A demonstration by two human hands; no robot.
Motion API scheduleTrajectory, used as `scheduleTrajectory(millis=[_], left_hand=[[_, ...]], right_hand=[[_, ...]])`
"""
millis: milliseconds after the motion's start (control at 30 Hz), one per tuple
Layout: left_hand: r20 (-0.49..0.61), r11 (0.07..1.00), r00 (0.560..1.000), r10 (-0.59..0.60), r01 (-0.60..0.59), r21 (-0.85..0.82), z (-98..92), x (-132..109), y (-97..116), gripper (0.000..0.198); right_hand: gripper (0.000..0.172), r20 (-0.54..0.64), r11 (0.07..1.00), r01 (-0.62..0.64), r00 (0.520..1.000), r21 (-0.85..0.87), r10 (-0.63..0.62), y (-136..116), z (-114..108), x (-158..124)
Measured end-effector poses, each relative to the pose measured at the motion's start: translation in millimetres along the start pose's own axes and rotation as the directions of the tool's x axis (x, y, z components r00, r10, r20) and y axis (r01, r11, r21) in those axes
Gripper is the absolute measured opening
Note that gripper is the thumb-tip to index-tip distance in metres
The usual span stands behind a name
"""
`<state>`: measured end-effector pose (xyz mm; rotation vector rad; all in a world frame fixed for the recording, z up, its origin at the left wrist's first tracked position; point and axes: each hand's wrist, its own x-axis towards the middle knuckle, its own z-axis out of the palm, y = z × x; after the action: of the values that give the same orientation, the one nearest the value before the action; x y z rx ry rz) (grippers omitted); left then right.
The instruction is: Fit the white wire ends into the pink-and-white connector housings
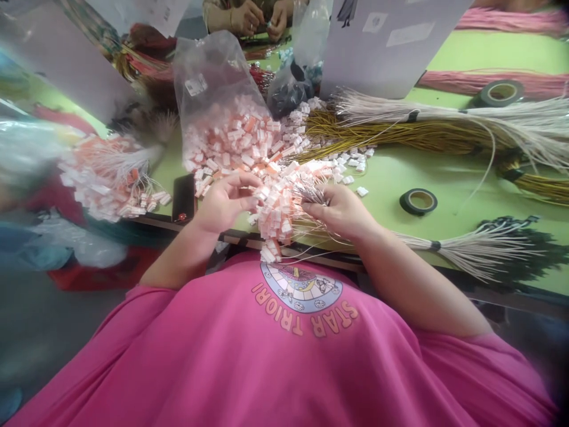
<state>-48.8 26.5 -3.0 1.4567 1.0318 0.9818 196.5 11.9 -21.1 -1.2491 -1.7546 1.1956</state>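
Observation:
My left hand is curled, its fingers pinched on a small white plastic connector at the edge of a dense cluster of white and orange connectors. My right hand is closed round a bunch of thin pale wires whose bare ends point toward the cluster. The wires trail off to the right over the green table. A heap of loose connectors lies just beyond both hands, spilling from a clear plastic bag.
Bundles of white wires, yellow wires and pink wires lie across the table. Two tape rolls sit right. A finished bunch of connectors on wires lies left. Another person's hands work at the far side.

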Motion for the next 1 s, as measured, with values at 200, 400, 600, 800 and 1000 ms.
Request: scheduleTrajectory(millis=[200,400,600,800,1000], left_hand=[[0.178,0.997,0.983,-0.042,0.03,0.069,34.0,-4,6,0.01],[0.113,0.98,0.987,-0.116,0.095,0.173,48.9,-2,7,0.04],[0.125,0.969,0.978,-0.165,0.137,0.204,50.0,1,11,0.022],[0.106,0.947,0.983,-0.153,0.115,0.3,50.9,1,7,0.024],[0.046,0.904,0.99,-0.131,0.1,0.415,55.7,1,3,0.022]], right_hand=[[0.014,0.022,0.995,0.019,1.0,0.094,-0.021,1,-1,-1],[0.01,-0.018,0.988,0.043,0.999,0.148,-0.041,2,0,-3],[0.011,-0.109,0.996,0.075,0.992,0.05,-0.07,-1,5,-5],[0.007,-0.17,0.99,0.09,0.98,-0.105,-0.107,-2,9,-6],[0.008,-0.168,0.984,0.097,0.978,-0.153,-0.122,0,13,-6]])
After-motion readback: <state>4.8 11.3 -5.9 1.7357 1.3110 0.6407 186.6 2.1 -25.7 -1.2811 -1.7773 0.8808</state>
